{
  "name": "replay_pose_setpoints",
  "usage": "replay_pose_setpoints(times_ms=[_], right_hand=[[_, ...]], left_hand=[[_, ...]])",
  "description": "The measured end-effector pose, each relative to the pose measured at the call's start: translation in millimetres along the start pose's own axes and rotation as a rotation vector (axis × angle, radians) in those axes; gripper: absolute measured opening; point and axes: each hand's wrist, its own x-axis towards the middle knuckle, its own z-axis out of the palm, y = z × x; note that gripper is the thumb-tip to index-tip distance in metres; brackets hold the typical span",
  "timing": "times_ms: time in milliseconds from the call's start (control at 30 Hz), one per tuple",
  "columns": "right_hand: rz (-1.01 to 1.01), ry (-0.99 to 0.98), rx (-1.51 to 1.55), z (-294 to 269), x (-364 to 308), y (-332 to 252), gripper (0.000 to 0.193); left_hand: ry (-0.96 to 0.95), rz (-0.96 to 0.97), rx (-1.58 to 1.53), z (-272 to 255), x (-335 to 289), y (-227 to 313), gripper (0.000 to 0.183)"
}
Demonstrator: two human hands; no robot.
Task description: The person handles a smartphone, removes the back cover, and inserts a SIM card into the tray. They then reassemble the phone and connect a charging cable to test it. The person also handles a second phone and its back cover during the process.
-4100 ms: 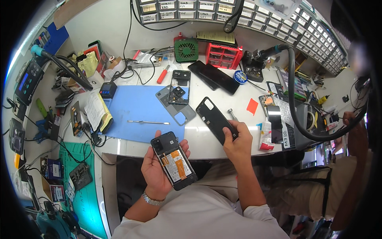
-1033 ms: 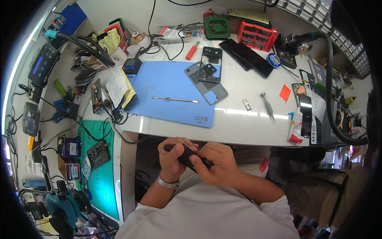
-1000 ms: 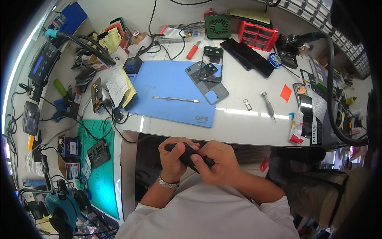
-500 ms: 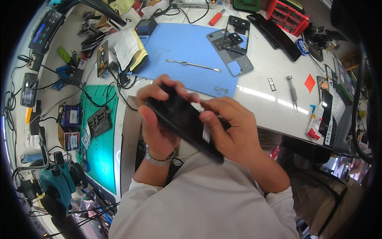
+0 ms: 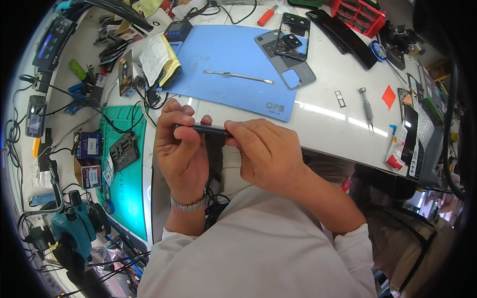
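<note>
Overhead, cluttered white workbench point(image 5: 323, 126), blue mat point(image 5: 233, 59).

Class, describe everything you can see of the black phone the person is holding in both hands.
The black phone shows only as a thin dark edge, held roughly level and seen edge-on, so its faces are hidden. The left hand wraps its left end with fingers curled over the top; the right hand pinches its right end. It sits just off the near edge of the white workbench, above the lap.

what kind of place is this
Likely a phone repair bench. Both hands, left hand and right hand, grip a phone edge-on; a blue mat holds a metal pry tool and a stripped phone frame.
</note>
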Motion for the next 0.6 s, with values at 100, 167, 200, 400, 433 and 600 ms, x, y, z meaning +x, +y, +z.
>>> replay_pose_setpoints(times_ms=[100, 167, 200, 400, 433, 600], right_hand=[[-0.046, 0.049, 0.009, 7.4, 3.3, 0.2, 0.041], [-0.055, 0.061, 0.007, 9.9, 6.4, 0.3, 0.043], [-0.05, 0.053, 0.002, 10.2, 10.3, -0.8, 0.043], [-0.026, -0.013, -0.024, 5.9, 6.7, -4.1, 0.039], [-0.04, -0.007, -0.001, 4.6, 6.6, -3.7, 0.039], [0.19, -0.065, 0.177, -6.6, 4.5, -6.1, 0.036]], left_hand=[[0.047, 0.004, -0.013, -5.5, -4.5, 3.5, 0.025], [0.074, -0.009, -0.052, -12.7, -5.0, 7.4, 0.025], [0.083, -0.018, -0.082, -18.7, -3.3, 10.4, 0.024], [0.103, 0.076, -0.082, -28.2, -1.6, 26.1, 0.025], [0.108, 0.086, -0.067, -25.8, -4.4, 24.9, 0.025], [0.21, 0.096, -0.009, 1.8, -16.1, 17.7, 0.073]])
